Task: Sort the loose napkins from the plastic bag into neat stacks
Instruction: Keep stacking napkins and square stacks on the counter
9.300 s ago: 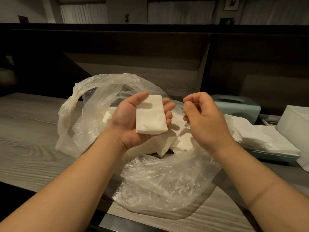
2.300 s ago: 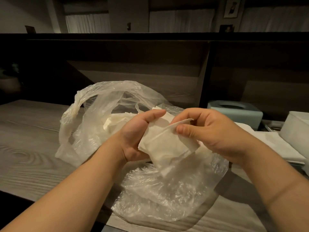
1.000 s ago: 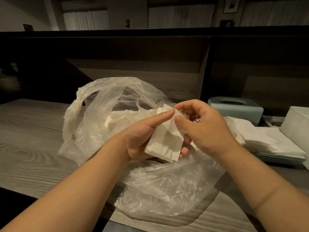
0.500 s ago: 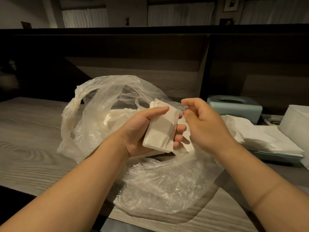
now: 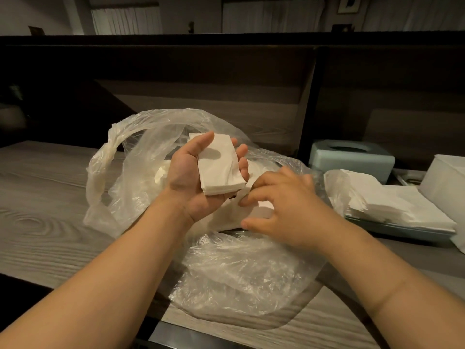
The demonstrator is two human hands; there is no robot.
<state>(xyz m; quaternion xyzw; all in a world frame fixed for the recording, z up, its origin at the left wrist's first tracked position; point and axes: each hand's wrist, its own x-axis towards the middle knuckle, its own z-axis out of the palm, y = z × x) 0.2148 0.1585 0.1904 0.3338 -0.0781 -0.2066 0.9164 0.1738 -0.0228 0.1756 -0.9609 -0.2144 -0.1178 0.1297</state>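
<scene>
Over a wood-grain counter (image 5: 50,197), a person's left hand (image 5: 193,177) cradles a small stack of folded napkins (image 5: 219,167), thumb and fingertips curled round its edges, its long axis running away from the body along the fingers. Just below and to the right of that grip, loose napkins (image 5: 259,210) lie in the open mouth of the clear plastic bag (image 5: 239,270), and the right hand (image 5: 284,210) reaches down over them, fingers spread and loosely bent, touching the paper; whether it has pinched a sheet cannot be told. The right hand is plainly the nearer to the loose napkins, so the next pick looks to be its job. Farther right of both hands, a finished pile of napkins (image 5: 392,205) rests on a tray beside a pale-blue tissue box (image 5: 352,159).
</scene>
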